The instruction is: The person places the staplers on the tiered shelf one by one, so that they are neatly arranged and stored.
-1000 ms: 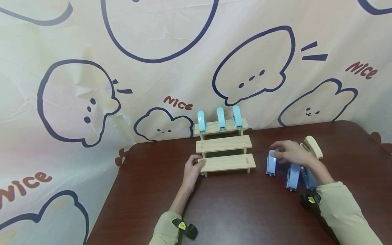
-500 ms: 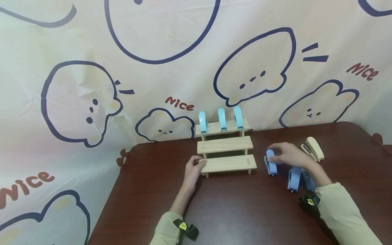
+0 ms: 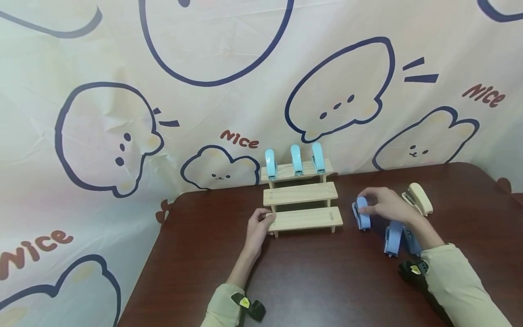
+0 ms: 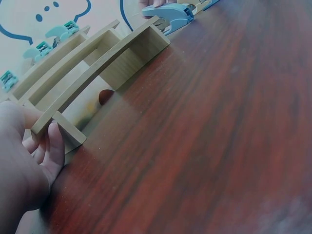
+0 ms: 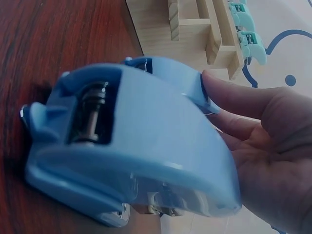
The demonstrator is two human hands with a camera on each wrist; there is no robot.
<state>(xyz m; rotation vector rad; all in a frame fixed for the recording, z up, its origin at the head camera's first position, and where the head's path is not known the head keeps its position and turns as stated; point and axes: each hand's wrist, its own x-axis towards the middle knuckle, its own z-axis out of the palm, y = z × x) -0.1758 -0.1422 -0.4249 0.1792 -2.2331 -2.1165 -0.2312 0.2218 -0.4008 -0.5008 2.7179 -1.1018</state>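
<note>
1. Head view: printed cloth (image 3: 220, 109) across the back, unchanged.
2. Table (image 3: 310, 281): dark wood, carries rack and staplers.
3. Wooden rack (image 3: 302, 194): three tiers, hasn't budged in the last half second. Three teal staplers (image 3: 296, 159) stand in a row on the top tier.
4. Left hand (image 3: 257, 229): you pinch the lowest tier's left end, thumb on top. Same hold as before; looks like steadying.
5. Right hand (image 3: 386, 204): you pinch the blue stapler (image 3: 362, 215) between thumb and fingers; a second ago your thumb sat less plainly on it.
6. That stapler: right of the rack, well short of it. It has tilted slightly and edged toward the cloth. Can't tell if its base is off the table. Judgement: pick-up just starting, grip seems settled.
7. Leftovers: two other blue staplers (image 3: 393, 238) near your right wrist, one partly hidden; cream stapler (image 3: 420, 200) beyond. None held.
</note>
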